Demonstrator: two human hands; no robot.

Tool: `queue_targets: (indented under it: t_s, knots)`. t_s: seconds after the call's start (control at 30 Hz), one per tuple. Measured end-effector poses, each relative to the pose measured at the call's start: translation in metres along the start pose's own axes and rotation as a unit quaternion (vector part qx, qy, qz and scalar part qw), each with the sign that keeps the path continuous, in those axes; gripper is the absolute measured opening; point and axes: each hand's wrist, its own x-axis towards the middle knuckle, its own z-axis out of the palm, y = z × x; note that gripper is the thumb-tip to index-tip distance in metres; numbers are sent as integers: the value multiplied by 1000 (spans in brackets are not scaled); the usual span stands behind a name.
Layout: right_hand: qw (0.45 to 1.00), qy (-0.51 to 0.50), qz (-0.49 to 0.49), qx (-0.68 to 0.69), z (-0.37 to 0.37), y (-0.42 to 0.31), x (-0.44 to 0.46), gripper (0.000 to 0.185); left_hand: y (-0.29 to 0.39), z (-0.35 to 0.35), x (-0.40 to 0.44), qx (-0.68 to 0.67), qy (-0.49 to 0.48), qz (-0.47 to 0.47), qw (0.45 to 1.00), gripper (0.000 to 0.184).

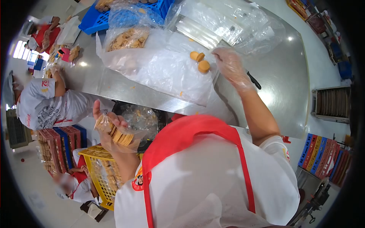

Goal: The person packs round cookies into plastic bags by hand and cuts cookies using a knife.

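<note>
My left hand, bare and low at the left, holds a clear bag with a row of round biscuits in it. At the right, my right hand wears a clear plastic glove; its fingertips are pressed together beside a stack of flat clear bags, and what they hold, if anything, is too small to name. Loose round biscuits lie on the white plastic sheet, just left of my right hand. A bag of broken biscuits rests at the sheet's upper left.
A knife with a black handle lies on the steel table, right of my right wrist. A blue crate stands at the back left. Below the table edge is a lined black bin; a yellow crate and co-workers are at left.
</note>
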Motion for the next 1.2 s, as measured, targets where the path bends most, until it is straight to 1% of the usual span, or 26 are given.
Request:
queue_targets:
  t_s: [0.07,0.17,0.27,0.37,0.47,0.57,0.67,0.77,0.87,0.97,1.07,1.13,1.17,1.2]
  knots:
    - [999,-15,-20,30,14,6,7,21,2,3,-7,-2,26,17,1000,94]
    - [984,-170,-1,50,17,7,26,27,7,5,-14,25,49,27,998,94]
    - [974,-225,2,30,22,9,37,31,8,6,-23,56,78,44,994,93]
    - [976,-214,11,41,34,19,45,32,7,9,-33,62,112,50,991,94]
    - [975,-212,-37,46,42,23,50,31,5,6,-43,74,131,57,987,98]
    - [964,-262,-3,39,43,16,58,40,3,9,-50,86,157,62,982,101]
    - [953,-298,44,27,43,6,66,41,1,15,-51,99,176,65,977,102]
    - [955,-295,25,12,48,8,73,42,1,17,-54,112,195,65,972,103]
    - [968,-250,-15,-8,45,-1,71,38,0,20,-56,120,219,71,966,103]
    - [928,-333,-83,-143,48,-14,78,31,-2,25,-54,126,233,72,962,102]
    - [931,-319,-101,-147,58,-13,76,28,-5,30,-53,133,239,76,959,101]
    - [953,-298,53,-35,60,-27,78,27,-5,31,-52,138,238,76,958,100]
    - [950,-282,131,22,60,-33,77,27,-6,31,-52,140,235,76,959,100]
    - [954,-285,95,6,58,-35,75,26,-6,31,-52,142,231,76,959,100]
